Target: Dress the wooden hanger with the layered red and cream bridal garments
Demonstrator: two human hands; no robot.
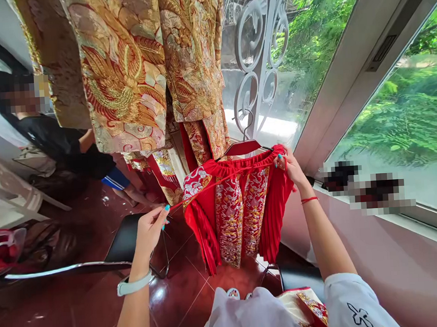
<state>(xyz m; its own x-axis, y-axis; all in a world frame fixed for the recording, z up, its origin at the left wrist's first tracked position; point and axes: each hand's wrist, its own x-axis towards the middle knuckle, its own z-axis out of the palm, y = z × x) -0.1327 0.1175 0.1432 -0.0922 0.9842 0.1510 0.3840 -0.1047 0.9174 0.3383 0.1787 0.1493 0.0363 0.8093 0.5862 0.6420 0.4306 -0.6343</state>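
Observation:
A red pleated skirt (203, 228) with embroidered gold and silver panels hangs from a dark hanger (241, 146) in front of me. My left hand (151, 230) pinches the end of a thin red drawstring (191, 198), pulled out to the left of the skirt. The string runs taut across the gathered waistband to the other side. At the waistband's right end, my right hand (290, 166) is closed on the red cloth; whether the string is also in those fingers I cannot tell.
Gold embroidered garments (125, 90) hang above at the left. A white scrolled metal grille (258, 47) and a window (397, 118) are on the right. Black chairs (125, 240) stand on the red tiled floor. A person in black (50, 134) is farther left.

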